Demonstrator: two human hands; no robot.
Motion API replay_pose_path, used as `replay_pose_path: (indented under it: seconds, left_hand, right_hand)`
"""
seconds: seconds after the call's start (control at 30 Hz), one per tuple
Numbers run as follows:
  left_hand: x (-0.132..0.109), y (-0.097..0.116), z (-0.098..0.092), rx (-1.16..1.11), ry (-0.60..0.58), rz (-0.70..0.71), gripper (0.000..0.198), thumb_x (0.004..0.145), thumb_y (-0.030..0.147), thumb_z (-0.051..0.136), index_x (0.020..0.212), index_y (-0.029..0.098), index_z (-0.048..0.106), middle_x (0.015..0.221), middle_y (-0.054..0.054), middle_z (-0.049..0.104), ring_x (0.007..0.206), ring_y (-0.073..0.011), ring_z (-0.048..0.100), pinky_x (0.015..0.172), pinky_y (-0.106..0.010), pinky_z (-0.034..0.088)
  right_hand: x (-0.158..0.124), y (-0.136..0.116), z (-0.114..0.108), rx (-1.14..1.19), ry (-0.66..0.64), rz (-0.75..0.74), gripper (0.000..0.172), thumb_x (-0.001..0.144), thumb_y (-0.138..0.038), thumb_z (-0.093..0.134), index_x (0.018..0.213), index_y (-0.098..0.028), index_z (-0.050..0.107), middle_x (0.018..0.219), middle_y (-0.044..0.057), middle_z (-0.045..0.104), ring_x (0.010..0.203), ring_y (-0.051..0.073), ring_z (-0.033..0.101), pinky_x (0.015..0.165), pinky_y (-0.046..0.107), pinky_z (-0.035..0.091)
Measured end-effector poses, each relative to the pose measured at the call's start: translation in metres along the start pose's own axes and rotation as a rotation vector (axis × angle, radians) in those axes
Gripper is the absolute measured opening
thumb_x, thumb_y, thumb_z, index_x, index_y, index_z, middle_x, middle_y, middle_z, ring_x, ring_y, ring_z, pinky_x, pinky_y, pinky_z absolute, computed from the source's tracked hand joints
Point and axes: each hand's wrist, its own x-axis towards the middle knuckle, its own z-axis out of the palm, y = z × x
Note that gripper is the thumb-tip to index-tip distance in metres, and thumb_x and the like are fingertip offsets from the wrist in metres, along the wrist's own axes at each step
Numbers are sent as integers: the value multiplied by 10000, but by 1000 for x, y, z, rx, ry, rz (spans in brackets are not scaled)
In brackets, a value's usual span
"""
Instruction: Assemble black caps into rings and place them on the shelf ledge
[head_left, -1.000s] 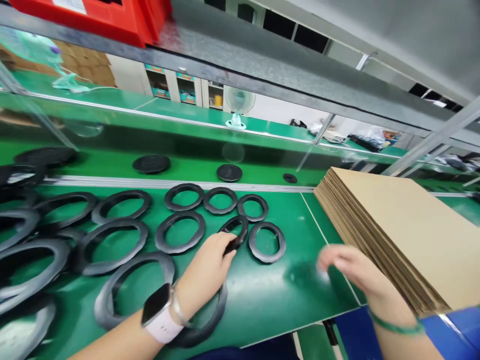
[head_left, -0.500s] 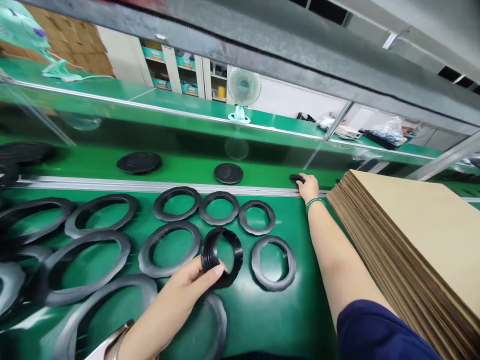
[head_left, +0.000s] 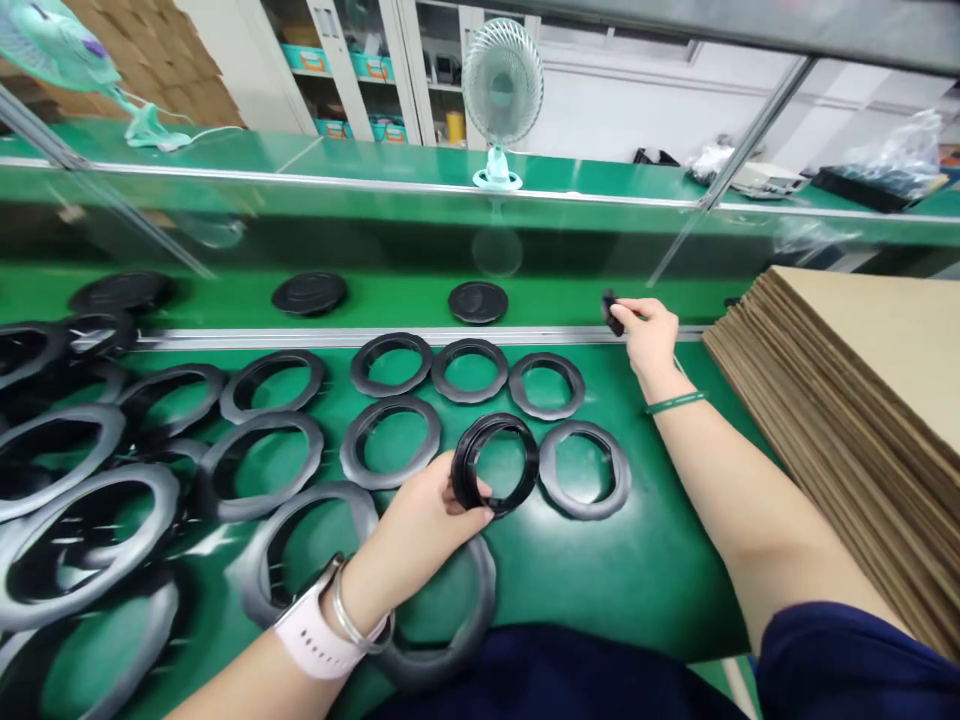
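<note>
Your left grip [head_left: 424,530] pinches a tilted black rubber ring [head_left: 496,462] above the green surface [head_left: 622,590], your right grip [head_left: 651,335] pinches a small black disc [head_left: 613,313] by the metal rail [head_left: 375,337], while rows of flat rings [head_left: 583,506] remain laid out and larger black discs [head_left: 478,302] sit beyond the rail.

Green workbench [head_left: 600,600]; black rubber rings [head_left: 549,470]; stacked cardboard sheets [head_left: 847,420].

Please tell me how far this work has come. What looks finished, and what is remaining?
Done, it seems: black discs lie on the far green strip, beyond the metal rail. In hand: the left hand holds a black ring, and the right hand pinches a small black piece. Left: many flat black rings lie on the green bench, beside stacked cardboard sheets.
</note>
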Motion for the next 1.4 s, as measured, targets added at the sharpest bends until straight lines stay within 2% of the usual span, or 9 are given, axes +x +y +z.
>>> replay_pose_path:
  seconds: [0.17, 0.23, 0.3, 0.43, 0.53, 0.63, 0.93, 1.23, 1.4]
  left_hand:
    - [3, 2, 2, 24, 48, 18, 257, 694, 217, 760, 899, 202, 606, 913, -22, 736, 864, -222, 713, 811, -357, 570]
    - [4, 1, 3, -62, 46, 12, 353, 683, 220, 779, 962, 208, 562, 926, -22, 745, 909, -231, 723, 854, -374, 575]
    - [4, 0, 4, -124, 40, 5, 438, 677, 221, 792, 1026, 210, 527, 936, -27, 750, 943, -245, 731, 877, -397, 580]
    - [4, -4, 2, -109, 77, 9, 525, 667, 212, 807, 1112, 204, 528, 1041, -57, 742, 995, -274, 728, 886, -427, 585]
    - [6, -7, 1, -87, 109, 28, 585, 657, 214, 819, 1174, 203, 546, 1124, -79, 728, 1026, -295, 719, 889, -440, 587]
    - [6, -7, 1, -88, 110, 38, 602, 648, 216, 830, 1185, 195, 560, 1144, -86, 725, 1055, -305, 709, 906, -448, 583]
    - [3, -2, 3, -109, 95, -6, 606, 680, 205, 830, 1199, 235, 518, 1143, -32, 704, 1045, -258, 703, 848, -377, 598]
    - [2, 1, 5, -47, 137, -17, 620, 659, 206, 832, 1196, 223, 523, 1117, -38, 704, 1011, -266, 706, 783, -353, 598]
    - [3, 0, 4, -57, 115, -20, 630, 662, 224, 846, 1197, 227, 513, 1124, -38, 698, 1019, -264, 703, 790, -361, 599]
  right_hand:
    - [-99, -115, -21, 309, -295, -151, 68, 838, -288, 767, 880, -241, 791, 800, 3, 667, 773, 157, 622, 737, 304, 527]
    - [-131, -145, -28, 357, -403, -140, 49, 840, -265, 775, 866, -227, 793, 770, 8, 653, 739, 150, 611, 687, 290, 521]
    - [-155, -158, -30, 382, -456, -165, 32, 850, -227, 766, 863, -209, 790, 750, 12, 642, 722, 145, 601, 663, 280, 512]
    - [-176, -148, -19, 276, -486, -399, 100, 924, -216, 683, 935, -167, 769, 795, 37, 656, 734, 149, 596, 675, 284, 494]
    - [-181, -136, -12, 136, -488, -586, 161, 967, -243, 623, 944, -142, 747, 802, 51, 659, 732, 157, 588, 672, 288, 477]
    - [-182, -132, -10, 56, -480, -693, 191, 988, -245, 580, 925, -142, 728, 790, 48, 648, 727, 159, 579, 669, 286, 466]
    - [-186, -133, -11, -24, -574, -760, 228, 1004, -222, 505, 878, -150, 680, 812, 53, 602, 713, 161, 524, 653, 281, 435]
    - [-187, -136, -14, -113, -468, -943, 242, 950, -89, 456, 780, -157, 614, 707, 27, 483, 652, 160, 405, 576, 290, 346]
    - [-187, -134, -13, -114, -526, -892, 225, 951, -102, 466, 798, -155, 623, 739, 35, 512, 665, 163, 424, 587, 292, 358]
